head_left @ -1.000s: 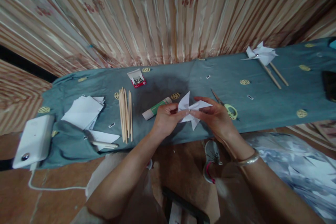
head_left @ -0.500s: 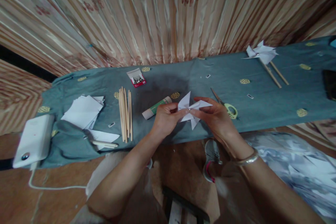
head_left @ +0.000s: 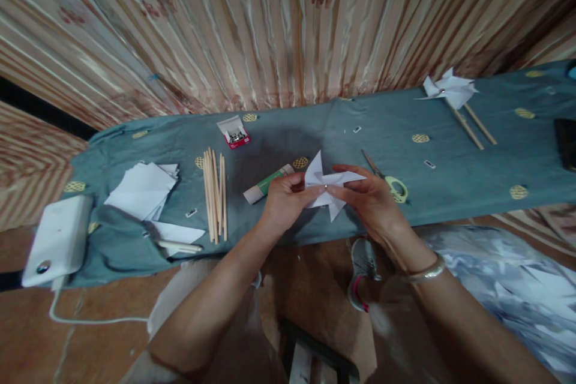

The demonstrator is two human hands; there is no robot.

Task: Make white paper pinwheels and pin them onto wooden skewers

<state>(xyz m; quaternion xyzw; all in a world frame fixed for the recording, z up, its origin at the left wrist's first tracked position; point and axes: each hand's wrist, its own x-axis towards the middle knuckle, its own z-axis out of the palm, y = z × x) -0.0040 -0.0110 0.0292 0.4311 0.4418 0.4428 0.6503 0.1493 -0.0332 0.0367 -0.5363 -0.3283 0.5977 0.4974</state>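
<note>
A white paper pinwheel (head_left: 332,180) with a small shiny pin at its centre is held over the near edge of the cloth-covered table. My left hand (head_left: 285,199) is closed on its left side, thumb by the pin. My right hand (head_left: 371,197) grips the right side, its thumb also close to the centre. Just behind my left hand lies a green and white glue stick (head_left: 269,183). Beyond my right hand are scissors (head_left: 386,180) with a yellow-green handle. The undersides of the pinwheel and some fingertips are hidden.
Wooden sticks (head_left: 215,195) lie left of the glue, with an open red box of pins (head_left: 236,134) behind. Farther left are paper sheets (head_left: 143,189) and a white power bank (head_left: 59,241). Finished pinwheels (head_left: 450,92) on sticks rest at back right; a dark phone-like object (head_left: 566,144) lies at far right.
Both hands stay on the pinwheel. Its blades have shifted and tilted slightly, with the top blade leaning a little farther left. The other things lie where they were.
</note>
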